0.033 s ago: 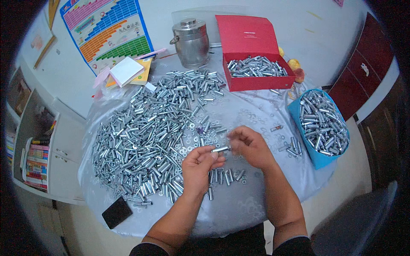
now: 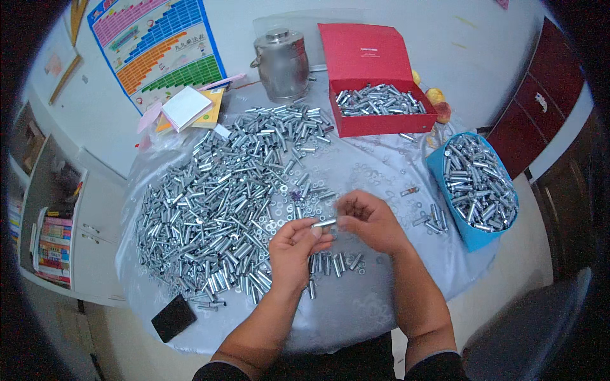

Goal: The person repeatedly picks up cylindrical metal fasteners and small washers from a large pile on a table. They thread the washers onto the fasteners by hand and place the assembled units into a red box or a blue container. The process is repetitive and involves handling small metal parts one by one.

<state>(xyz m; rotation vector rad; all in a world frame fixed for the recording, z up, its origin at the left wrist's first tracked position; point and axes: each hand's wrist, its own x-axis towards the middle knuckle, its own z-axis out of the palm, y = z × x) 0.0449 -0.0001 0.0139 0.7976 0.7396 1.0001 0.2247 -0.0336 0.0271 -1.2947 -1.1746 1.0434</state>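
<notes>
My left hand (image 2: 295, 249) is closed, pinching a short shiny metal sleeve (image 2: 325, 223) between thumb and fingers. At the sleeve's right end is my right hand (image 2: 372, 222), fingers curled and their tips blurred; whether it grips anything I cannot tell. Left of my hands spreads a large heap of metal sleeves (image 2: 210, 197). Thin washers (image 2: 273, 216) lie scattered along its right side and beyond my hands. Several loose sleeves (image 2: 337, 263) rest just below my hands, and a few more sleeves (image 2: 437, 219) lie to the right.
A red box (image 2: 384, 126) with its lid raised holds metal pieces at the back. On the right stands a blue bin (image 2: 467, 232) full of similar pieces. A steel canister (image 2: 281, 66), notebooks (image 2: 186, 106) and a black phone (image 2: 173, 319) are also on the cloth-covered table.
My right hand sits slightly lower and nearer the sleeve's end. The whole view has shifted very slightly; my left hand keeps its hold.
</notes>
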